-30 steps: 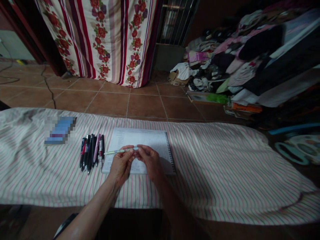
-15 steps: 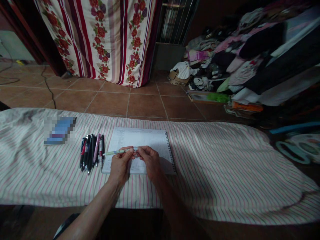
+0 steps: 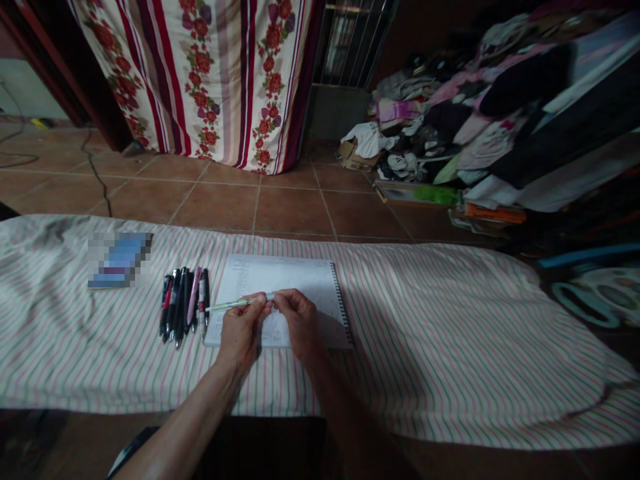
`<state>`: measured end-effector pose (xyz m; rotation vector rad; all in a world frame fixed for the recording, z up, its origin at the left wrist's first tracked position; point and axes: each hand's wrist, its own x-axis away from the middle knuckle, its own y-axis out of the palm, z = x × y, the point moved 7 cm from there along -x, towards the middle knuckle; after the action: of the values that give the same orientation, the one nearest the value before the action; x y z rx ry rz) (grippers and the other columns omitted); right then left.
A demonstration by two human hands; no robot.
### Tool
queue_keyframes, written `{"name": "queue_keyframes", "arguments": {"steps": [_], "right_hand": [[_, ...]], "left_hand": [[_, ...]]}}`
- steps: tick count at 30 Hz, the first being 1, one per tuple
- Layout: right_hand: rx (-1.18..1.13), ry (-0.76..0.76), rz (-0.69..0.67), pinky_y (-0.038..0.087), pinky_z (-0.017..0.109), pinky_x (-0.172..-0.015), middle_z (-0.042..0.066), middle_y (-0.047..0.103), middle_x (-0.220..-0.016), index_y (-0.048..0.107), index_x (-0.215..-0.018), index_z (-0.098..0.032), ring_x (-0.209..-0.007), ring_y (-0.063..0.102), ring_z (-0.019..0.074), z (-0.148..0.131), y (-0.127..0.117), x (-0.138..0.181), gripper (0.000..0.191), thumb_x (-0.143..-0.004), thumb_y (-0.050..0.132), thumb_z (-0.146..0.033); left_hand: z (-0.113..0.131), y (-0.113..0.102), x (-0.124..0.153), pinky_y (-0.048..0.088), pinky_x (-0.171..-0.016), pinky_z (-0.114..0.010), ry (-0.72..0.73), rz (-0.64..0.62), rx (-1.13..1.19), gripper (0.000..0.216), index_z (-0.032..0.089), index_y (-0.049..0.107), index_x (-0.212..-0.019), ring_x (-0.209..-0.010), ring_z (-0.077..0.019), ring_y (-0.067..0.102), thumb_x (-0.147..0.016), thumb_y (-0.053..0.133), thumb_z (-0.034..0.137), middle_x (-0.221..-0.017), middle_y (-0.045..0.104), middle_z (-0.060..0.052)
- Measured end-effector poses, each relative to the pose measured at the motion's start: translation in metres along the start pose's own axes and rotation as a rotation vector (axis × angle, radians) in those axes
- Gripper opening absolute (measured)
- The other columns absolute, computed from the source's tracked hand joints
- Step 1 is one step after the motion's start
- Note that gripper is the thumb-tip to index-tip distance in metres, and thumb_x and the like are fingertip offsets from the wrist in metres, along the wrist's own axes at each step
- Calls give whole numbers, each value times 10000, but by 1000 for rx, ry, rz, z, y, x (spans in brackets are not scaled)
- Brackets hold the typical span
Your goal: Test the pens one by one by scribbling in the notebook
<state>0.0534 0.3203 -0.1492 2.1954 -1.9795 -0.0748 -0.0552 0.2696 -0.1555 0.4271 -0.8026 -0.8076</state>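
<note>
A pale green pen (image 3: 231,305) is held level above a spiral notebook (image 3: 300,280), its tip pointing left. My left hand (image 3: 242,330) pinches the pen's barrel. The fingers of my right hand (image 3: 299,321) close on the pen's right end, touching the left hand's fingertips. The notebook lies open on a striped cloth (image 3: 440,333) that covers a low surface. To the notebook's left lies a row of several pens (image 3: 184,305), dark and pink ones side by side.
A blurred blue flat object (image 3: 119,259) lies on the cloth at the left. Beyond the cloth's far edge are brown floor tiles (image 3: 290,207), a floral curtain (image 3: 220,80), and a heap of clothes (image 3: 475,120) at the right.
</note>
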Motion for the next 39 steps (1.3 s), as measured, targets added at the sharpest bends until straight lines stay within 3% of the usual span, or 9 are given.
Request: {"name": "queue_keyframes", "arguments": {"steps": [6,11,19,39], "right_hand": [[-14,-40,-34,458,262,-681,2,662,-726,674,-761,-179,-694,583,136,-3,3,0,127,-681,655,-275],[-119,68,-97,479,267,-678,15,667,-810,645,-971,-180,-721,599,133,0,9,2,330,-680,676,-332],[52,45,-116,346,214,-458,-32,535,-521,572,-631,-160,-463,447,74,5,6,-3,260,-734,605,-397],[28,48,-70,393,231,-517,-29,576,-528,605,-624,-174,-506,488,95,-7,0,1,143,-662,646,-306]], "left_hand": [[-1,-1,-3,540,-607,-146,-15,4,69,117,75,648,-644,-581,-78,634,-684,655,-35,-616,653,-32],[0,-1,-5,542,-639,-157,24,-43,82,127,83,661,-686,-609,-93,647,-608,745,30,-639,668,-32],[-2,2,-2,532,-633,-173,33,-105,15,319,109,667,-700,-586,-93,637,-447,855,153,-622,675,-20],[-5,-1,-1,518,-625,-185,34,-96,-56,339,92,661,-713,-581,-98,629,-450,855,180,-618,670,-29]]}}
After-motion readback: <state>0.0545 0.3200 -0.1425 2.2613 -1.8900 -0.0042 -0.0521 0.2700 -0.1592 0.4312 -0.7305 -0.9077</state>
